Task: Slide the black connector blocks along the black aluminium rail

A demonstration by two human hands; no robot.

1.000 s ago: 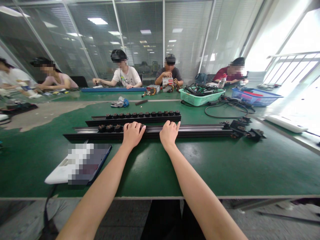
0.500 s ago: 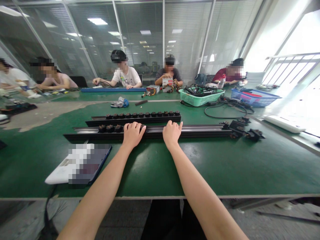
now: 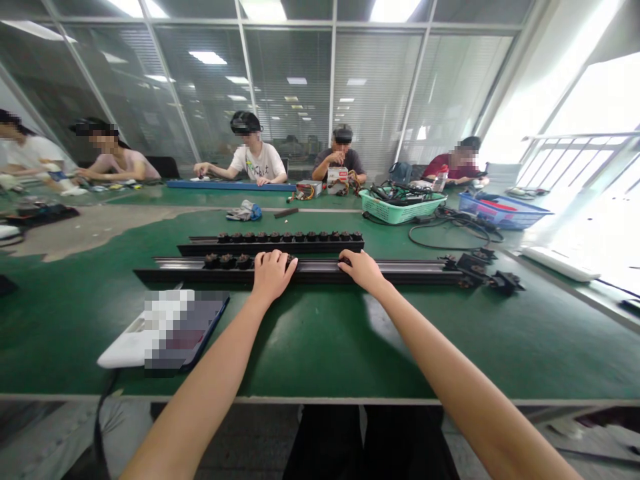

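Note:
A long black rail (image 3: pixel 320 273) with a silvery channel lies crosswise in front of me. Several small black round parts (image 3: pixel 227 260) sit in its left half. Over the row's right end, my left hand (image 3: pixel 273 275) is closed, fingers curled onto the rail and the small black part under them, which is mostly hidden. Farther right, my right hand (image 3: pixel 364 270) pinches another small black part (image 3: pixel 345 261) at the channel. Behind lies a second black rail (image 3: pixel 280 247) lined with similar parts. Loose black parts (image 3: pixel 505 283) are clustered at the near rail's right end.
A phone and white device (image 3: pixel 125 340) lie at the left front. Farther back are a grey-blue glove (image 3: pixel 245 211), a green basket (image 3: pixel 400 208) of cables, a blue basket (image 3: pixel 505 213) and a white power strip (image 3: pixel 559 263). Several people sit across the green table (image 3: pixel 320 353).
My right hand has shifted right along the rail, and a small black part now shows at its fingertips. My left hand stays over the row. The camera view has tilted up slightly.

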